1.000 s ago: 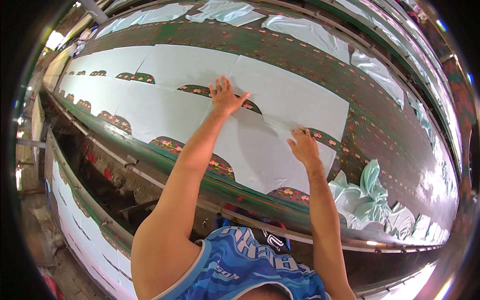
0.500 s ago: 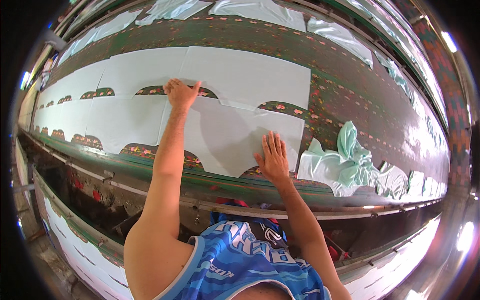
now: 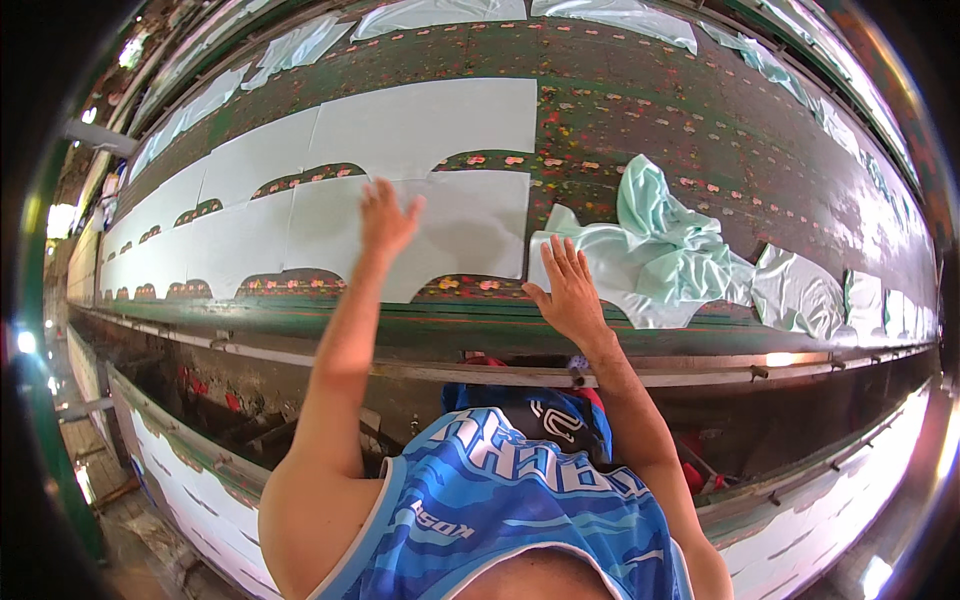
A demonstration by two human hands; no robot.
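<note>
My left hand [image 3: 388,220], slightly smeared by motion, has its fingers extended over a flat pale cloth panel [image 3: 465,225] with curved cut-outs. Whether it touches the cloth cannot be told. Beyond lies another flat panel [image 3: 430,125], its near edge meeting the first one. To the right, my right hand [image 3: 570,290] is stretched out flat at the left edge of a mint-green satiny cloth [image 3: 650,275]. That cloth is spread at its left end and bunched into folds on top. Neither hand grips anything.
The long dark printing table [image 3: 640,120] bears a floral pattern and rows of flat panels running left. More loose cloths lie right [image 3: 795,290] and along the far side [image 3: 440,15]. A metal rail [image 3: 680,378] borders the near edge. Another cloth-covered table [image 3: 190,470] stands behind me.
The view has shifted to the right along the table. My right hand has gone from the flat panel to the mint-green cloth. My left hand has left the seam between the panels.
</note>
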